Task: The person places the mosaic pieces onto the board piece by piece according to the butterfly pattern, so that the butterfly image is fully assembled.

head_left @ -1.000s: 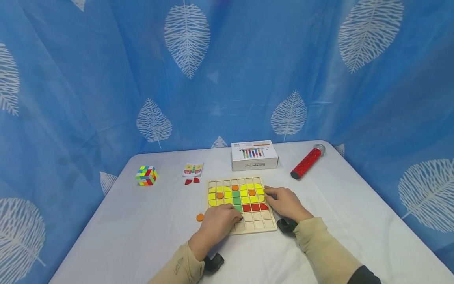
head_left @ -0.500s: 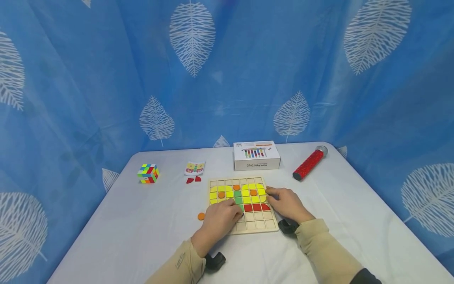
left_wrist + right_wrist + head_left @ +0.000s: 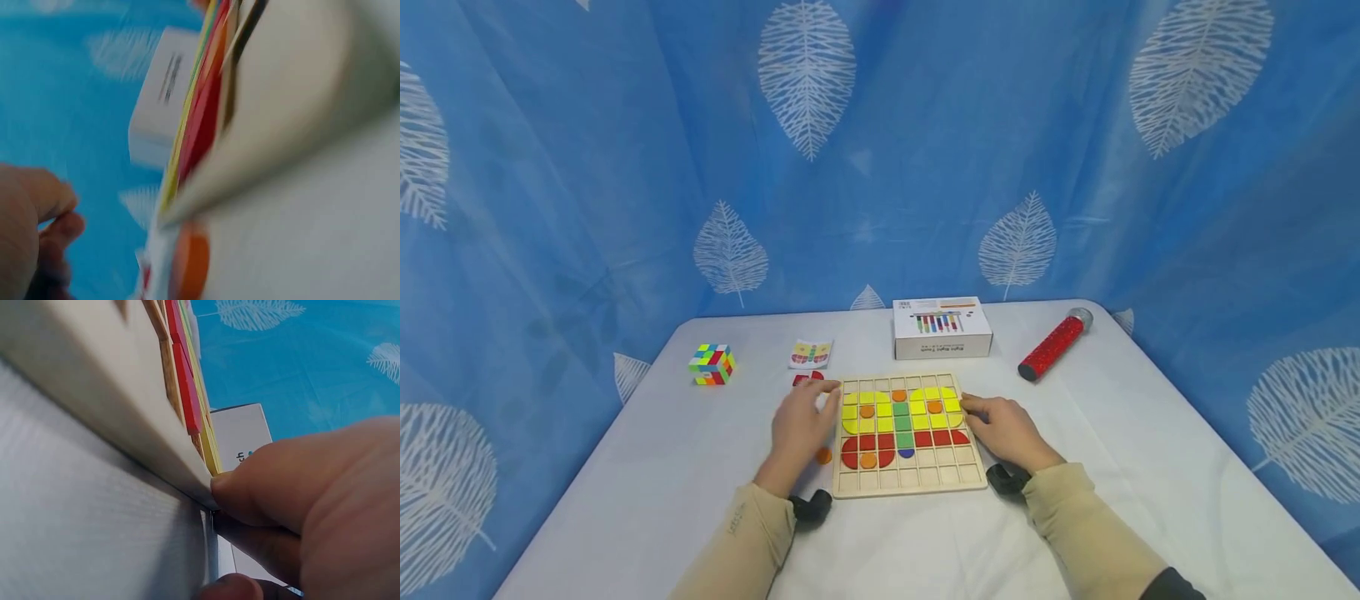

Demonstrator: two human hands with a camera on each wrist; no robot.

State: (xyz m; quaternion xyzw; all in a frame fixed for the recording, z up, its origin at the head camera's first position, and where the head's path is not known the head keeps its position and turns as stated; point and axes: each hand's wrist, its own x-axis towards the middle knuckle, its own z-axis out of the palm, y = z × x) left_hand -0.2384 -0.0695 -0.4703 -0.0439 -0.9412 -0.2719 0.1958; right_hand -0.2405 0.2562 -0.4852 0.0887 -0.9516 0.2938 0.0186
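Observation:
A wooden grid board (image 3: pixel 931 477) lies on the table, its compartments partly filled with yellow (image 3: pixel 882 410), red, green (image 3: pixel 902 423) and orange pieces. A dark blue piece (image 3: pixel 906 453) sits just below the green column. My right hand (image 3: pixel 1009 432) pinches the board's right edge; in the right wrist view the thumb (image 3: pixel 250 481) presses on the rim. By the board's left edge is my left hand (image 3: pixel 797 433), fingers loosely bent, nothing seen in them. Its fingertips are close to two red pieces (image 3: pixel 805 379), partly hidden behind them. A loose orange disc (image 3: pixel 823 456) lies beside that hand.
A picture card (image 3: pixel 810 354) lies behind the red pieces. To its left stands a puzzle cube (image 3: pixel 712 364). A white box (image 3: pixel 942 328) and a red microphone (image 3: pixel 1055 344) are at the back. A blue leaf-patterned curtain (image 3: pixel 910 167) hangs behind the table.
My left hand has moved left off the board toward the loose red pieces, uncovering the lower-left red and orange pieces and the blue piece. My right hand stays on the board's right edge.

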